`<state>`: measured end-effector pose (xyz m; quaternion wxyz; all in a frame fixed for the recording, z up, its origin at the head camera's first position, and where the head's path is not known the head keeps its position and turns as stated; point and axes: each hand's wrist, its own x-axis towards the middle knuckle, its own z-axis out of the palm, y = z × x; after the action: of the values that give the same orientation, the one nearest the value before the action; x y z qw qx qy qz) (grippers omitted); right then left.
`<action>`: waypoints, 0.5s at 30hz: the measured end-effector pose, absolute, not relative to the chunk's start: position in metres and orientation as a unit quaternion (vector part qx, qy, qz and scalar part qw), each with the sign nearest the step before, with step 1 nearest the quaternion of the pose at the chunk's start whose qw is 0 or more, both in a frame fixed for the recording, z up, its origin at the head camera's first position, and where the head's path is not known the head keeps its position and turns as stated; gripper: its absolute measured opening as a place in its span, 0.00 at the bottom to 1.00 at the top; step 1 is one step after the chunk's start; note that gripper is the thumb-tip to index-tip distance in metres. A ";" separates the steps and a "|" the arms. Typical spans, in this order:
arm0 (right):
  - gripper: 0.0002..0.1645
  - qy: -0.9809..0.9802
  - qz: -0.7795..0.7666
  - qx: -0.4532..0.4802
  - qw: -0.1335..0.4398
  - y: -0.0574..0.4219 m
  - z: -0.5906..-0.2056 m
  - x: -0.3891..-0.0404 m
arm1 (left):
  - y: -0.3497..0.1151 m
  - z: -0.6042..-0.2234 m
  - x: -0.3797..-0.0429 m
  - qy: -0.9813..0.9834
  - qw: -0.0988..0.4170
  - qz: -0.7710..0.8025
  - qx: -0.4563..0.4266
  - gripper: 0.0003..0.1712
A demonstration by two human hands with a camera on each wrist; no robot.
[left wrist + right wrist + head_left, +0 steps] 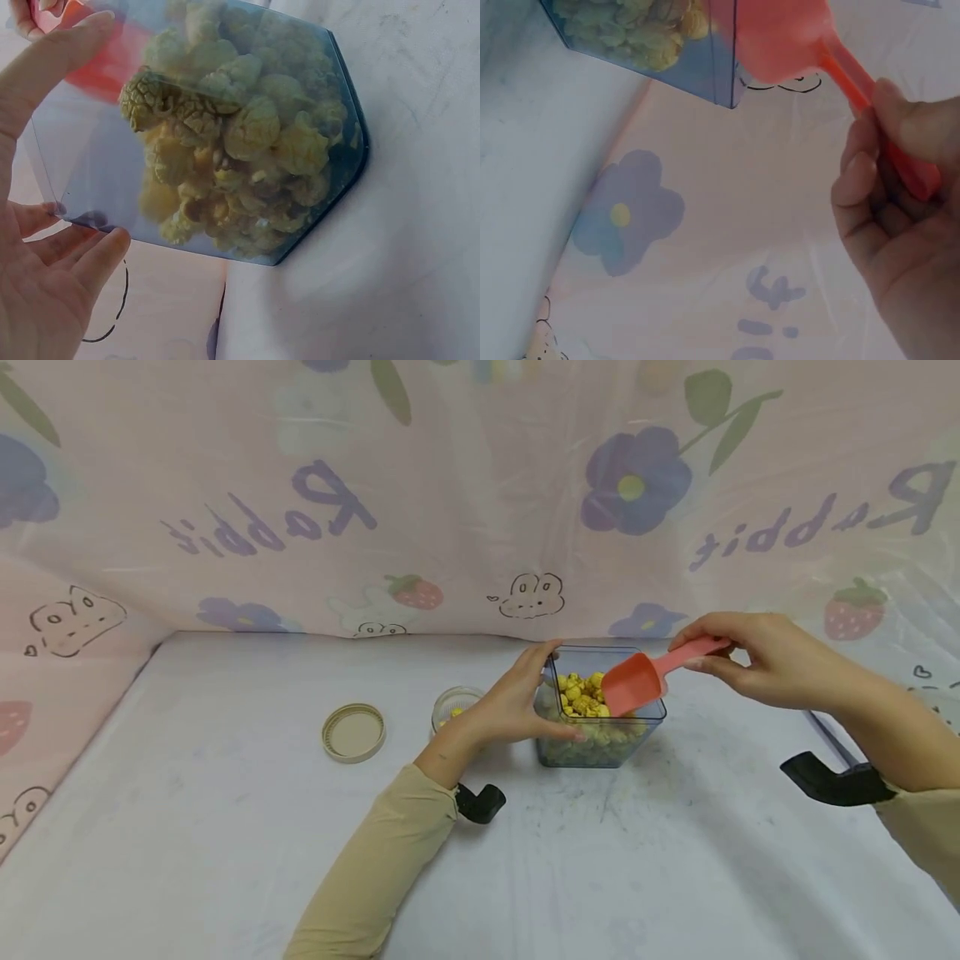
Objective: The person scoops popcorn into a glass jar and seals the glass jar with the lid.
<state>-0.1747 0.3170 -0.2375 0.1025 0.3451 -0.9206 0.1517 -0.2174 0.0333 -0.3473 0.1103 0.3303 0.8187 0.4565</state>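
A clear bluish plastic container [600, 753] holds yellow popcorn [579, 695] and stands on the white table. My left hand [513, 697] grips its left side, the thumb along the front wall and the fingers at the back; the left wrist view shows the popcorn [247, 135] through the wall. By its handle my right hand [765, 656] holds a coral-red scoop [633, 683]. The scoop's bowl dips into the container's mouth, its front edge at the popcorn. In the right wrist view the thumb and fingers wrap the scoop's handle [847, 75].
Left of the container stands a round clear jar [456, 697], partly hidden behind my left hand, with some yellow pieces inside. Farther left a round beige lid [353, 732] lies on the table [247, 827]. A printed curtain [465, 510] hangs along the back edge.
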 end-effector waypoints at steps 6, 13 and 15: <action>0.22 -0.914 0.159 0.357 0.109 0.315 -0.239 -0.172 | 0.033 -0.348 -0.218 0.817 0.107 0.457 0.334 0.68; 0.27 -0.901 0.149 0.386 0.134 0.311 -0.239 -0.169 | 0.034 -0.348 -0.218 0.817 0.098 0.457 0.339 0.67; 0.27 -0.898 0.151 0.389 0.137 0.311 -0.240 -0.169 | 0.035 -0.348 -0.217 0.814 0.099 0.461 0.339 0.67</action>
<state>-0.1689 0.3107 -0.2397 0.1368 0.3893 -0.8983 0.1507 -0.2170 0.0347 -0.3478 0.0994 0.3389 0.8143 0.4607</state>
